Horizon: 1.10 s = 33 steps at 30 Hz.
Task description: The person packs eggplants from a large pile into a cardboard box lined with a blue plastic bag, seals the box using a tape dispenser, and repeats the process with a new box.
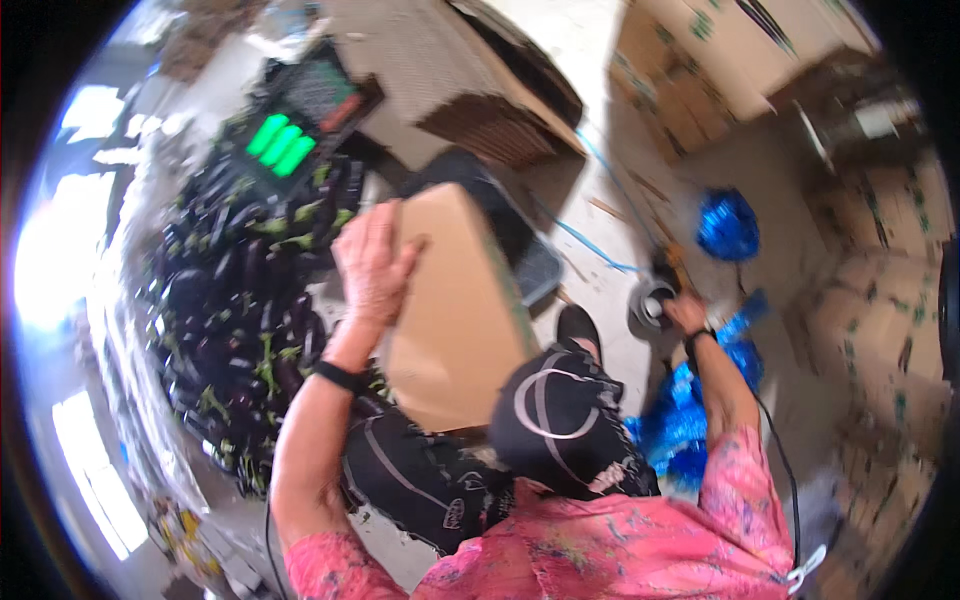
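A closed cardboard box (457, 315) leans between my knees, its plain brown face towards me and a strip of green along its right edge. My left hand (375, 259) holds its upper left edge, thumb lying on the brown face. Out to the right, my right hand (684, 313) grips what looks like a tape dispenser (651, 306) with a round roll, low over the floor; blur hides its details. A large heap of eggplants (240, 300) lies to the left of the box.
A digital scale display (289, 135) with lit green digits stands beyond the eggplants. Behind the box sits a dark plastic crate (536, 270). Flattened cardboard (495, 75) lies ahead. Blue shiny packaging (727, 225) and blue strapping (592, 244) are on the floor. Cardboard boxes (885, 300) line the right.
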### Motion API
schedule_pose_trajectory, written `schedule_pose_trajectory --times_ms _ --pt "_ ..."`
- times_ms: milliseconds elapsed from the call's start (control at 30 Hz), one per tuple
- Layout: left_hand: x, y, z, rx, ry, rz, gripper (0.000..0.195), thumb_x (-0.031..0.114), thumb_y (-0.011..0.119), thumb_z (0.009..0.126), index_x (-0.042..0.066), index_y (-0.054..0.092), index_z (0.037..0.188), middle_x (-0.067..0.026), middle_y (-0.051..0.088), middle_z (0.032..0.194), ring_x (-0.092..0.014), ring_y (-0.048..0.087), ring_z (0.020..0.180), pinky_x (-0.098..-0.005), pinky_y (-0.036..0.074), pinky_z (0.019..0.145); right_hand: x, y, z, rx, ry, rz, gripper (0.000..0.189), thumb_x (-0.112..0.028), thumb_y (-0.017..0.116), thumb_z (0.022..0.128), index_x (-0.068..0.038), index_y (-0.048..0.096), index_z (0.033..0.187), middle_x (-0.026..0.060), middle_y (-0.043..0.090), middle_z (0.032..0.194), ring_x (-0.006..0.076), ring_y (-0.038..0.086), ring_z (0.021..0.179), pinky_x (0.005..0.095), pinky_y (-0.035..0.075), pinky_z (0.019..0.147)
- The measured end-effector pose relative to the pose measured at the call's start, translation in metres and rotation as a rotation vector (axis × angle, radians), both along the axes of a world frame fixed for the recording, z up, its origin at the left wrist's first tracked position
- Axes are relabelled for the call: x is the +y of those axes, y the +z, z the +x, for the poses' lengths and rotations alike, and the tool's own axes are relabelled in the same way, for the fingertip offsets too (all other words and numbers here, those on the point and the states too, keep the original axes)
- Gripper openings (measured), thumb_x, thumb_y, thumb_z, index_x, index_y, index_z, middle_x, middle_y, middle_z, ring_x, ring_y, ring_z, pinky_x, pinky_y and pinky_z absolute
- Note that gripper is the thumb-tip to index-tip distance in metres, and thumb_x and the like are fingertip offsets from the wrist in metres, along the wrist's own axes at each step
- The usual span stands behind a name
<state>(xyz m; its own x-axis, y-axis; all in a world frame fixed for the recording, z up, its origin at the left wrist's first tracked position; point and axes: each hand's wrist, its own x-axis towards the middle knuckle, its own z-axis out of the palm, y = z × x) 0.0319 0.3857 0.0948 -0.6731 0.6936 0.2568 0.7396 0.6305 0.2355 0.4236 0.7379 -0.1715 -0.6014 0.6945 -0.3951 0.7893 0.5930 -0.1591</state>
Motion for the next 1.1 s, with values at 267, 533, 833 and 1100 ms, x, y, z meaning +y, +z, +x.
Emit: schedule_pose_trajectory --times_ms 267,533,833,1100 --pt "0.02 0.036 0.013 0.006 -0.052 0.184 0.066 0.039 0.066 0.079 0.003 0.046 0.13 -0.0186 0.046 0.129 -0.036 0.042 0.119 -0.0466 0.033 0.1 -0.055 0.102 -0.04 0.832 -0.73 -1.076 0.041 -0.018 0.057 0.082 -0.003 0.051 0.12 0.0095 0.06 0.109 0.02 0.062 0.088 0.0373 0.054 0.076" --pt "0.083 0.111 0.114 -0.694 -0.338 0.298 0.098 0.043 0.075 0.074 -0.009 0.023 0.139 -0.0341 0.039 0.131 -0.044 0.04 0.124 -0.0445 0.034 0.104 -0.118 0.336 -0.157 1.298 -0.264 -0.888 0.055 0.002 0.054 0.081 -0.002 0.037 0.134 0.0092 0.052 0.121 0.0171 0.053 0.109 0.0292 0.041 0.097" --pt "0.052 0.143 0.113 -0.523 -0.304 0.447 0.06 0.004 0.058 0.081 0.0 0.035 0.137 -0.0262 0.048 0.127 -0.04 0.052 0.112 -0.0398 0.044 0.092 -0.121 0.42 -0.171 0.949 0.114 -1.115 0.08 -0.016 0.083 0.067 -0.003 0.04 0.132 0.0079 0.058 0.113 0.016 0.058 0.101 0.0269 0.052 0.083" --pt "0.004 0.207 0.095 -1.082 -0.176 0.671 0.064 0.043 0.059 0.088 -0.003 0.043 0.13 -0.0129 0.056 0.12 -0.02 0.057 0.105 -0.0329 0.046 0.09 -0.151 0.407 -0.18 1.05 0.413 -0.575 0.072 -0.008 0.083 0.065 -0.004 0.044 0.125 0.0094 0.061 0.113 0.017 0.061 0.101 0.0306 0.05 0.087"
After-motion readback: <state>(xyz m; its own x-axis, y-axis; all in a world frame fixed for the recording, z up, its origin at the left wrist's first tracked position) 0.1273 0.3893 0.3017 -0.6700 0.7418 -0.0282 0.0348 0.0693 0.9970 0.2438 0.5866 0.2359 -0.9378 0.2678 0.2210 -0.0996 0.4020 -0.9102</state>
